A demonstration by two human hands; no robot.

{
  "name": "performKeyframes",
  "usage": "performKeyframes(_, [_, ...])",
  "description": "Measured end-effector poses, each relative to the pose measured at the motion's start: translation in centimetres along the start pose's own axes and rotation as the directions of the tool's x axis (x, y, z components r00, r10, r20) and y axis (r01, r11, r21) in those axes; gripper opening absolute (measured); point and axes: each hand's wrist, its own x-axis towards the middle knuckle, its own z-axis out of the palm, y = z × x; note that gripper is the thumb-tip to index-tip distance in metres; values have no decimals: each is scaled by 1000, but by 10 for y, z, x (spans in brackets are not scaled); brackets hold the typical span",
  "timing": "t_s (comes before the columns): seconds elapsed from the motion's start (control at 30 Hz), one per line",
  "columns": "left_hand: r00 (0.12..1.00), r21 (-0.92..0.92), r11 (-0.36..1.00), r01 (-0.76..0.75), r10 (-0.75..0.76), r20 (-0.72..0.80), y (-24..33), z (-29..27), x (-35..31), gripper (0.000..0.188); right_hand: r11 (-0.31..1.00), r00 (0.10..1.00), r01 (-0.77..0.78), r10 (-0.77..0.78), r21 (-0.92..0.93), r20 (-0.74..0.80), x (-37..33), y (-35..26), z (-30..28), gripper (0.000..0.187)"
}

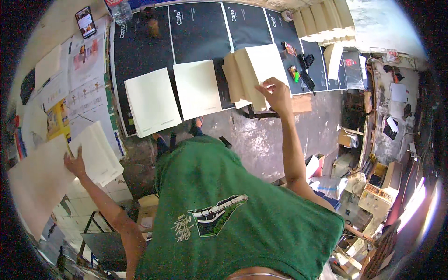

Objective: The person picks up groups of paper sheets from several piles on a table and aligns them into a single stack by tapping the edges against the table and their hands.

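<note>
My left hand [76,165] is at the edge of a large pale sheet [39,179], its thumb side raised; it appears to grip that edge. Beside it lies a stack of white printed sheets [99,156] at the corner of the left table. Over on the right, my right hand [278,97] has thumb and fingers pinched together at the top white sheet [266,58] of a thick cream paper stack [240,81]. Between the hands, two more white stacks, one on the left [151,102] and one nearer the middle [197,88], rest along the table's near edge.
A dark-covered table [200,37] runs across the far side. A phone [86,22] and a plastic bottle [122,13] stand at the far left. Small packets [294,73], black items [306,60] and tall cream paper piles [324,21] are at the right. Boxes [375,198] clutter the right floor.
</note>
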Motion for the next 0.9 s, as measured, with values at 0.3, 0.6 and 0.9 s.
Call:
performKeyframes(0.3, [974,-816,577,37,160,157,330,54,-70,32,936,942,325,-334,-137,-43,-5,-9,1,30])
performKeyframes(0.6, [939,-751,660,-37,280,200,362,104,-102,23,945,939,294,-313,-142,-142,-1,-8,4,34])
performKeyframes(0.9, [928,-718,695,-51,299,223,366,102,-103,22,962,964,258,-263,-86,-48,1,-1,1,34])
